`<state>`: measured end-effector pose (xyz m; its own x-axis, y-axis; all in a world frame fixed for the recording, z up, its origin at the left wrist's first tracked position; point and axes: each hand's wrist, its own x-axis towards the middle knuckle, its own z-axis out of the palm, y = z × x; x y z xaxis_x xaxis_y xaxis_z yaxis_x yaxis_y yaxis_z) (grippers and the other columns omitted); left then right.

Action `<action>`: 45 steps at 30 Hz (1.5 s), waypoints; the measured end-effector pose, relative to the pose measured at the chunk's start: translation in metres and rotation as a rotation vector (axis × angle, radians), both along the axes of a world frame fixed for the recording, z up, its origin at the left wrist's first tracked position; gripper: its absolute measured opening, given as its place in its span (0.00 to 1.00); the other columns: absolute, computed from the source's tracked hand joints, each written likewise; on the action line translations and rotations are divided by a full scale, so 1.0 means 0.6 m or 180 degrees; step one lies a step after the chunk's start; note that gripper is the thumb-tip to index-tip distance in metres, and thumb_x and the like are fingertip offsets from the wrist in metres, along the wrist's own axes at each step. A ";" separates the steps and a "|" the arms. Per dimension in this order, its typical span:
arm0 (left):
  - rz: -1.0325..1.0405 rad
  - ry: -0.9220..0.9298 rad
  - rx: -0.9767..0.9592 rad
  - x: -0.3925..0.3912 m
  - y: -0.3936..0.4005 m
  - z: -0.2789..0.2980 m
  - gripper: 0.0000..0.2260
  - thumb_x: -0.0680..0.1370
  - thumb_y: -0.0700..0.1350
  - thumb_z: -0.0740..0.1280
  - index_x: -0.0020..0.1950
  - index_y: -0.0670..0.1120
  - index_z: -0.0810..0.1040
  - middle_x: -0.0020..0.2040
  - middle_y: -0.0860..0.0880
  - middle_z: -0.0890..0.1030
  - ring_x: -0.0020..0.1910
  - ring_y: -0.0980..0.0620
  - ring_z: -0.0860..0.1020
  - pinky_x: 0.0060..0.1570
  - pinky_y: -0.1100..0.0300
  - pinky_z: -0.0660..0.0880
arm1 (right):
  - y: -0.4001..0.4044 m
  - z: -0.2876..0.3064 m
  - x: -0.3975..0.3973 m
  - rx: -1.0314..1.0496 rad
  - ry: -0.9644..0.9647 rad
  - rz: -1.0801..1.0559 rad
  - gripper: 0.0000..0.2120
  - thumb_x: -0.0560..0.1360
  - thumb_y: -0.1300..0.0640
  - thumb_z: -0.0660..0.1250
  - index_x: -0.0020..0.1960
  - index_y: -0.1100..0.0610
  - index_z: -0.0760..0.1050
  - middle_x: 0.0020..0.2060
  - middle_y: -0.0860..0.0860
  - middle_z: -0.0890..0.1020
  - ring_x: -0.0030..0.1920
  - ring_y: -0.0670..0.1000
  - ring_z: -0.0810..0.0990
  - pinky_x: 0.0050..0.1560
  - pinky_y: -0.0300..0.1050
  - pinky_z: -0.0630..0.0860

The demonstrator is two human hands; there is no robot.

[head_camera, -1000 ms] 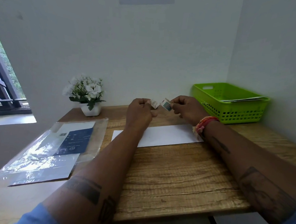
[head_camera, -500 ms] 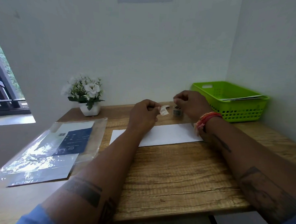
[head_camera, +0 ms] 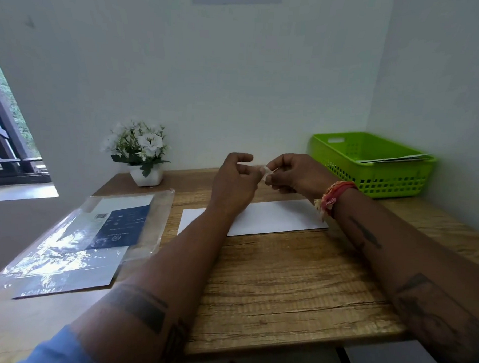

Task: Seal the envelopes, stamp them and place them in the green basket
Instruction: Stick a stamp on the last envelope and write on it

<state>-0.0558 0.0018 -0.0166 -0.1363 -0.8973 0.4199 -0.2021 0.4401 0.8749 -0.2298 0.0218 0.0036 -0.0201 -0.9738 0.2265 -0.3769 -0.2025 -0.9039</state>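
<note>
A person seated at a wooden desk (head_camera: 282, 289) reached forward with both tattooed forearms, blue sleeves showing at the bottom corners of the head view. To the near left, a clear plastic sleeve (head_camera: 82, 245) holding a dark blue and white printed sheet lay flat on the desk, its surface catching glare from the window. Beyond the forearms, a white envelope (head_camera: 269, 219) lay flat across the middle of the desk, partly crossed by the left arm, its far right corner near a red and orange thread band (head_camera: 333, 196) on the right wrist. Above the envelope, clear of the desk, the left hand (head_camera: 232, 186) and the right hand (head_camera: 299, 174) met fingertip to fingertip. Between them was a small pale stamp (head_camera: 268, 174), pinched by the right thumb and fingers and by the lower left fingertips; the left forefinger curled loosely above it. Whether the stamp's backing was on or off could not be told. Farther back at left, a small white pot of white flowers (head_camera: 142, 154) stood against the wall. In the far right corner sat the green basket (head_camera: 372, 171), with white envelopes (head_camera: 395, 159) already lying inside it, their edges showing near the rim.
</note>
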 end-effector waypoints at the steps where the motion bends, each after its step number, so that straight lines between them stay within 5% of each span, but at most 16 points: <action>1: 0.0003 -0.0069 -0.0024 0.000 -0.001 -0.001 0.17 0.76 0.54 0.73 0.63 0.54 0.75 0.48 0.54 0.83 0.44 0.55 0.83 0.44 0.56 0.81 | 0.000 0.000 -0.001 -0.0002 0.0177 0.0000 0.10 0.71 0.62 0.76 0.51 0.57 0.81 0.39 0.54 0.85 0.39 0.50 0.82 0.45 0.47 0.80; 5: 0.0123 -0.0466 -0.0213 0.001 -0.001 0.003 0.06 0.78 0.50 0.71 0.54 0.51 0.83 0.45 0.56 0.84 0.43 0.58 0.81 0.41 0.62 0.75 | 0.000 0.003 -0.003 -0.0075 0.0439 0.0032 0.12 0.71 0.63 0.76 0.52 0.55 0.80 0.35 0.51 0.82 0.38 0.50 0.81 0.42 0.47 0.79; 8: 0.0136 -0.0213 -0.0012 0.000 0.001 0.002 0.04 0.80 0.47 0.69 0.51 0.50 0.83 0.43 0.54 0.85 0.39 0.56 0.83 0.40 0.59 0.78 | -0.006 0.006 -0.011 -0.0123 0.0237 -0.0114 0.10 0.70 0.64 0.75 0.50 0.55 0.80 0.38 0.54 0.83 0.38 0.51 0.80 0.43 0.50 0.78; 14: -0.0090 -0.0183 0.0133 -0.002 0.010 0.005 0.15 0.77 0.59 0.70 0.57 0.50 0.81 0.47 0.53 0.85 0.44 0.54 0.83 0.40 0.60 0.79 | 0.002 0.013 -0.025 -0.0221 0.0660 0.0012 0.11 0.72 0.62 0.74 0.53 0.54 0.81 0.32 0.48 0.81 0.35 0.48 0.78 0.42 0.49 0.77; 18: -0.0004 -0.0647 -0.0133 -0.002 0.011 0.006 0.10 0.78 0.55 0.70 0.51 0.50 0.83 0.44 0.54 0.85 0.42 0.55 0.82 0.43 0.59 0.77 | 0.005 0.014 -0.021 -0.0175 0.0782 0.0135 0.14 0.72 0.61 0.75 0.56 0.53 0.78 0.32 0.47 0.81 0.35 0.50 0.78 0.41 0.49 0.74; 28: -0.0351 0.0078 0.0359 -0.007 0.022 0.007 0.09 0.78 0.53 0.71 0.52 0.48 0.83 0.43 0.53 0.87 0.36 0.56 0.81 0.40 0.56 0.78 | 0.007 0.008 -0.018 0.0386 -0.0874 0.0103 0.09 0.73 0.57 0.76 0.51 0.57 0.82 0.42 0.55 0.86 0.39 0.50 0.82 0.44 0.46 0.77; 33: -0.0361 0.0140 0.0414 -0.010 0.024 0.008 0.07 0.79 0.49 0.71 0.54 0.47 0.81 0.43 0.52 0.87 0.36 0.54 0.82 0.42 0.54 0.80 | 0.011 0.008 -0.019 0.0387 -0.1049 0.0150 0.06 0.74 0.60 0.74 0.49 0.60 0.81 0.42 0.58 0.85 0.37 0.50 0.82 0.39 0.43 0.79; 37: -0.0380 -0.0548 0.0279 -0.010 0.020 0.005 0.06 0.80 0.48 0.70 0.55 0.49 0.82 0.44 0.51 0.86 0.34 0.54 0.81 0.34 0.62 0.75 | 0.008 0.019 -0.046 0.0358 -0.0559 -0.0098 0.05 0.74 0.60 0.74 0.46 0.61 0.80 0.38 0.58 0.84 0.34 0.51 0.82 0.35 0.43 0.80; 40: -0.0492 -0.1793 -0.0265 -0.015 0.019 0.004 0.09 0.79 0.52 0.70 0.58 0.53 0.84 0.51 0.54 0.84 0.37 0.60 0.79 0.44 0.62 0.73 | 0.014 0.021 -0.082 0.0709 0.0520 -0.0093 0.06 0.72 0.59 0.76 0.46 0.61 0.83 0.36 0.56 0.85 0.37 0.51 0.82 0.41 0.46 0.81; 45: -0.0657 -0.2589 -0.0477 -0.029 0.026 0.001 0.12 0.77 0.56 0.72 0.59 0.56 0.85 0.57 0.52 0.84 0.52 0.59 0.78 0.51 0.62 0.69 | 0.023 0.016 -0.098 0.1213 0.0981 0.0007 0.10 0.73 0.59 0.75 0.51 0.65 0.81 0.35 0.55 0.83 0.34 0.48 0.81 0.39 0.43 0.80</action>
